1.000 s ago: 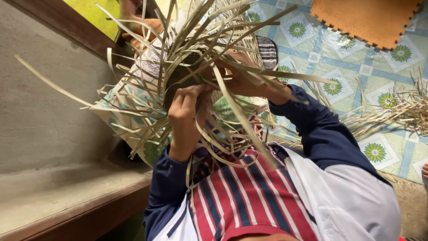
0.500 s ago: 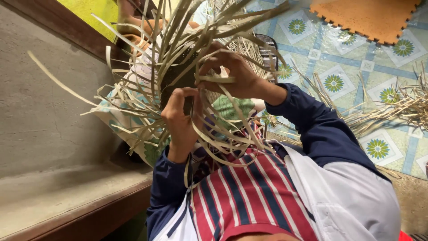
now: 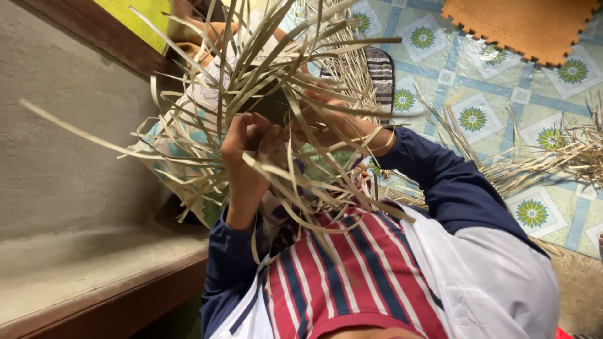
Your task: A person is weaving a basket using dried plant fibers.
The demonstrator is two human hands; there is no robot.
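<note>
Straw-coloured strips fill both hands. My left hand (image 3: 246,145) has its grip clenched on a few strips of the half-woven palm-leaf piece (image 3: 276,119), fingers curled in, thumb side toward my face, wrist rising straight out of the dark blue sleeve (image 3: 227,263). My right hand (image 3: 333,125) reaches in from the other side, fingers pinched on strips at the middle of the same piece; several strips cross over the knuckles, so part of that grip is hidden.

Woven piece held up in the air before my chest, between the two hands and resting on nothing. Its dark centre sits just above the left hand. Loose strip ends fan out in every direction: long ones up and to the left, curled ones hanging down onto my red, white and blue striped shirt front (image 3: 352,282).

Beyond the hands: a striped cloth (image 3: 379,75) lies on the floor behind the weave. Floor covered in a pale blue patterned sheet with green flower medallions (image 3: 534,125). A bundle of loose dry strips (image 3: 553,157) lies on that floor to my right, well apart from the held piece. An orange foam mat (image 3: 521,25) with a toothed edge sits at the far corner. Grey concrete wall and ledge (image 3: 63,188) to my left.
</note>
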